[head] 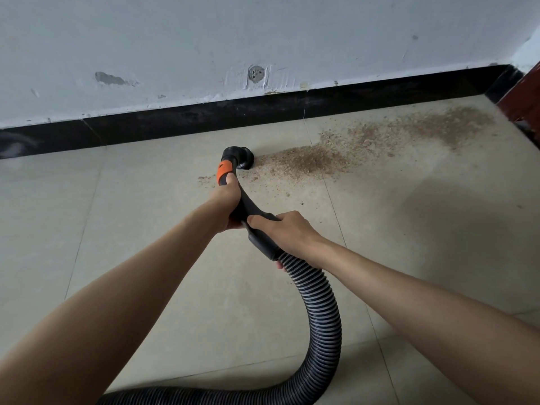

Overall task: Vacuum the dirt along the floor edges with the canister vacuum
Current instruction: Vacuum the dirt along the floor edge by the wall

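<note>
Much brown dirt (350, 147) is spread over the tiled floor (117, 229) beside the black skirting (204, 118). One ribbed hose (321, 311) is clasped by the right hand (287, 229), the handle (248, 206) by the left hand (226, 203), with the round nozzle (242, 159) set at the dirt's edge.

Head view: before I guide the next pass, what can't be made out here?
- Canister: outside the head view; the hose runs off the bottom edge.
- Nozzle mouth: faces the floor, so contact with the dirt is unclear.
- Right hand fingers: wrapped under the handle, mostly hidden.
- Left hand fingers: curled behind the handle.
- Dirt's far end: near the right edge, too fine to judge.
</note>
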The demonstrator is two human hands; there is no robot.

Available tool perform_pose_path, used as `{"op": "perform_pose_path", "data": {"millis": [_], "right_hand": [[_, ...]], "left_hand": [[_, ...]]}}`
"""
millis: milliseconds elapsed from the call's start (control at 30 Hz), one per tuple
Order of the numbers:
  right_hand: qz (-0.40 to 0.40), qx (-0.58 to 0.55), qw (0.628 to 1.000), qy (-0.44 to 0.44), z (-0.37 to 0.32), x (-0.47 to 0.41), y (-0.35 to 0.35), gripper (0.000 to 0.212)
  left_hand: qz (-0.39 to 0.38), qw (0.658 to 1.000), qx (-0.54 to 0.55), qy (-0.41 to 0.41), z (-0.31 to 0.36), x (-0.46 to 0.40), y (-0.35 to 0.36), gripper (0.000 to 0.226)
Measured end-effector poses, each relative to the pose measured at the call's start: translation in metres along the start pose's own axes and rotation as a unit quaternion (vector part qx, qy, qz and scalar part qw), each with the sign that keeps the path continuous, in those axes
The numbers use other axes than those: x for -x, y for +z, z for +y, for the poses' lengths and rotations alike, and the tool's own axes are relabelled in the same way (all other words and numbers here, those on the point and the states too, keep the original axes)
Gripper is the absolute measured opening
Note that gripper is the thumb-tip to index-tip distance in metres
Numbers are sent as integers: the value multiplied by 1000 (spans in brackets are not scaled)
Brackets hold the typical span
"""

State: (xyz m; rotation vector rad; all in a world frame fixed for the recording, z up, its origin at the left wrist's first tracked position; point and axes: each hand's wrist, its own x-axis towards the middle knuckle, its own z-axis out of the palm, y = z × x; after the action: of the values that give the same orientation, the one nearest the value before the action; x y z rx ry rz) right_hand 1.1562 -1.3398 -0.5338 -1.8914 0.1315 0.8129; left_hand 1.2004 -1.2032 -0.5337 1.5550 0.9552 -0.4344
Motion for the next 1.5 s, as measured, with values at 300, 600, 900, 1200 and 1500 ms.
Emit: {"op": "perform_pose_path", "data": {"millis": [300, 600, 900, 1200, 1500], "right_hand": [[12, -17, 1000, 8, 6, 2, -15, 48], [31, -22, 999, 9, 13, 4, -34, 45], [59, -37, 997, 16, 24, 2, -58, 45], [79, -50, 995, 21, 30, 1, -75, 42], [98, -64, 993, 27, 36, -6, -95, 44]], "left_hand": [[-8, 1000, 1, 7, 4, 0, 18, 58], [-25, 1000, 13, 8, 8, 2, 40, 52], [-44, 999, 3, 16, 15, -3, 70, 57], [-56, 998, -18, 28, 22, -5, 92, 53], [-70, 996, -28, 48, 33, -7, 119, 58]]}}
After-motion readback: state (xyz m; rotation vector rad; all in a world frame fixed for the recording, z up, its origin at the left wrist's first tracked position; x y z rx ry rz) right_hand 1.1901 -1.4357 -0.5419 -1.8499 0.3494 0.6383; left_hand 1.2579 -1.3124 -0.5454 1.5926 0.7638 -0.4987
